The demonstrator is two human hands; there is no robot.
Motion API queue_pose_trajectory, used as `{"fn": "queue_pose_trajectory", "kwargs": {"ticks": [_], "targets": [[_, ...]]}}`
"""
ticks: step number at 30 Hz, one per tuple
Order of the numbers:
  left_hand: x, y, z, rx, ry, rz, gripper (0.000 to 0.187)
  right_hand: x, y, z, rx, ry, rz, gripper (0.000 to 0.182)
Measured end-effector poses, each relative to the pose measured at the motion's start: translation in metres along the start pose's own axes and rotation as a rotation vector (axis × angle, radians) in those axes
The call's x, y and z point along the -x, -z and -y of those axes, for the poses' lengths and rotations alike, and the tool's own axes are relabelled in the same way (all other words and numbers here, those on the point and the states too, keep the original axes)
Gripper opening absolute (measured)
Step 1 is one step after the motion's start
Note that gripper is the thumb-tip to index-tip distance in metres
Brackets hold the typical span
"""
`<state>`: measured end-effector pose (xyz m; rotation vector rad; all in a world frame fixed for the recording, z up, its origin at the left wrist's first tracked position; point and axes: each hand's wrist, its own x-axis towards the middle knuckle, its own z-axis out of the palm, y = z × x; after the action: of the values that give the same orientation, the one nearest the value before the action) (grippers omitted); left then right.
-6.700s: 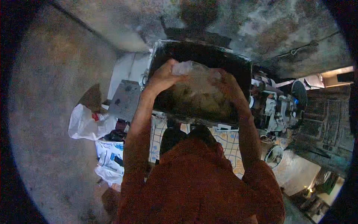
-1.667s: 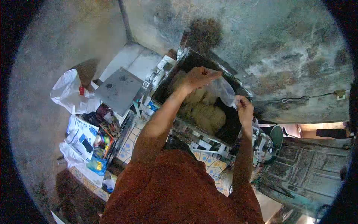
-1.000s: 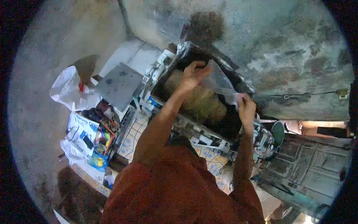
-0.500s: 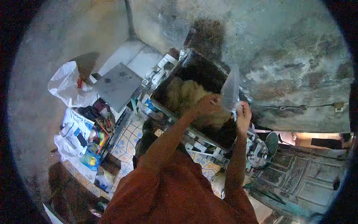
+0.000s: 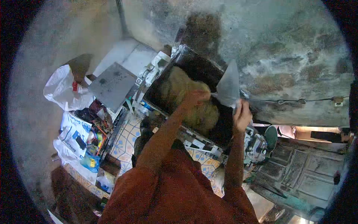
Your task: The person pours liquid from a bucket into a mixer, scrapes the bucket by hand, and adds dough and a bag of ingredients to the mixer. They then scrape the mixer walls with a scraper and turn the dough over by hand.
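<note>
A clear plastic bag (image 5: 228,85) is held upright and spread between my hands, above the right part of a dark box-shaped trough (image 5: 186,52). My right hand (image 5: 242,115) pinches the bag's lower right edge. Leftward, my left hand (image 5: 198,96) has its fingers closed at the bag's pulled-out left corner; the fingertips are dim and partly blurred. Beneath my left hand lies a pale tan, soft-looking mass (image 5: 203,117) in the trough. What it is made of cannot be made out.
A grey board (image 5: 113,83) lies left of the trough. White plastic bags (image 5: 67,87) and mixed packets (image 5: 89,162) sit farther left. Metal machine parts (image 5: 256,146) stand at the trough's right, near a worn panelled door (image 5: 302,175). A stained wall (image 5: 276,48) rises behind.
My left hand has moved left, away from my right hand, and the bag has spread wider between them. The view has shifted slightly.
</note>
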<state>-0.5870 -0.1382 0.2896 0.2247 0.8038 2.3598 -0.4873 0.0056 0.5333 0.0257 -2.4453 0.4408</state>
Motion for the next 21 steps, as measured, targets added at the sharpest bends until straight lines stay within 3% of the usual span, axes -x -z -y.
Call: {"fn": "queue_pose_trajectory", "kwargs": {"ticks": [2,3,5,6,8,9,11,12,13,15,16,17,19,20,21], "targets": [[-0.026,0.07,0.043,-0.941,-0.74,-0.156,0.039,-0.011,0.014,0.005,-0.01,0.07,0.06,0.016],[-0.024,0.058,0.027,-0.94,-0.738,-0.154,0.039,-0.014,0.018,0.005,-0.023,0.142,0.12,0.016],[-0.001,-0.005,-0.047,-0.956,-0.087,-0.264,0.042,-0.016,0.019,0.0,-0.013,0.242,0.135,0.019],[0.013,-0.037,-0.078,-0.954,-0.086,-0.264,0.042,-0.015,0.02,-0.002,0.034,0.246,0.238,0.02],[0.034,-0.087,-0.123,-0.383,-0.397,-0.166,0.038,-0.01,0.01,-0.019,0.12,0.3,0.355,0.024],[0.025,-0.093,-0.131,-0.38,-0.398,-0.169,0.038,-0.005,0.005,-0.029,0.12,0.302,0.358,0.024],[-0.008,-0.095,-0.15,-0.801,-0.009,-0.301,0.037,0.002,0.0,-0.042,0.204,0.278,0.396,0.023],[-0.019,-0.069,-0.127,-0.901,-0.445,-0.232,0.035,0.002,0.003,-0.04,0.206,0.275,0.397,0.023],[-0.012,-0.083,-0.132,-0.9,-0.441,-0.231,0.035,0.0,0.007,-0.035,0.209,0.209,0.396,0.022],[0.016,-0.134,-0.161,-0.496,-0.337,-0.384,0.032,-0.006,0.013,-0.017,0.205,0.143,0.394,0.022],[0.026,-0.143,-0.165,-0.361,-0.621,-0.196,0.028,-0.008,0.018,-0.003,0.039,0.068,0.227,0.023],[0.027,-0.136,-0.165,-0.364,-0.61,-0.192,0.028,-0.006,0.021,0.005,-0.122,-0.013,0.056,0.023],[0.025,-0.112,-0.149,-1.169,-0.442,-0.581,0.029,0.022,-0.004,-0.03,-0.039,-0.017,0.048,0.021],[0.004,-0.072,-0.11,-1.243,-0.583,-0.616,0.033,0.041,-0.03,-0.074,0.181,0.07,0.313,0.02],[0.01,-0.085,-0.123,-1.241,-0.606,-0.62,0.033,0.042,-0.046,-0.097,0.402,0.161,0.569,0.018]]}}
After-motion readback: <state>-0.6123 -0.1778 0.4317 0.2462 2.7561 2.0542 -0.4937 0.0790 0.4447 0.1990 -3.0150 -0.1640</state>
